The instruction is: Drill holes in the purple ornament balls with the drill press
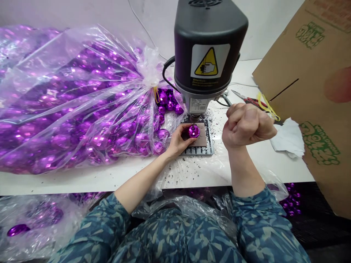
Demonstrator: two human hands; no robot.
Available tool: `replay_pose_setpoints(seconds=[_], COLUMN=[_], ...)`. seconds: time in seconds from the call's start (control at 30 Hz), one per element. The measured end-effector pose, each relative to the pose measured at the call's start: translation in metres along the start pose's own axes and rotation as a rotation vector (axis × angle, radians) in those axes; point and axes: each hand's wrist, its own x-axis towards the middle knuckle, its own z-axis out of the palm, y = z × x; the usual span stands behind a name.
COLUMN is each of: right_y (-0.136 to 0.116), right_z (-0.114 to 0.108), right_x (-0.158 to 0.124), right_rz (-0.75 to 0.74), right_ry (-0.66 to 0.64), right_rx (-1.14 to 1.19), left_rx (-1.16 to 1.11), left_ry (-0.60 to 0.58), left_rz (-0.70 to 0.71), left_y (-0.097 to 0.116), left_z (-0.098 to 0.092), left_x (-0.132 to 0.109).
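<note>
With thumb and fingers closed around its side, my left hand (181,140) holds a shiny purple faceted ball (194,132) on a flat brown board (202,140). The board lies on the slotted metal base (210,149) of a bench drill press (210,54). Directly over the ball is the chuck (195,118), its tip meeting the ball's top; whether it has entered cannot be seen. My right hand (246,124) makes a fist at the end of the press's feed lever (227,100), most of which the fist hides.
A large clear bag (82,98) of purple balls fills the left side. Red-handled pliers (249,99), a yellow strap (267,106) and white tissue (289,138) lie at right, beside a tall cardboard box (309,87). Dark shavings litter the white table (142,175). More purple balls (292,201) sit below its edge.
</note>
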Motion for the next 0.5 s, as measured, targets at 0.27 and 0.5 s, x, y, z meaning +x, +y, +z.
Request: replay_pose_setpoints(seconds=[0.27,0.5], right_y=[0.013,-0.003], right_z=[-0.008,0.002], right_x=[-0.006,0.008], right_rz=[-0.184,-0.046], right_ry=[-0.089,-0.059], right_rx=[0.080,0.062], left_rx=[-0.010,-0.058], left_ry=[-0.007,0.016], left_rz=[-0.013,-0.035], left_y=[-0.002,-0.003], left_z=[0.000,0.001], left_x=[0.000,0.000])
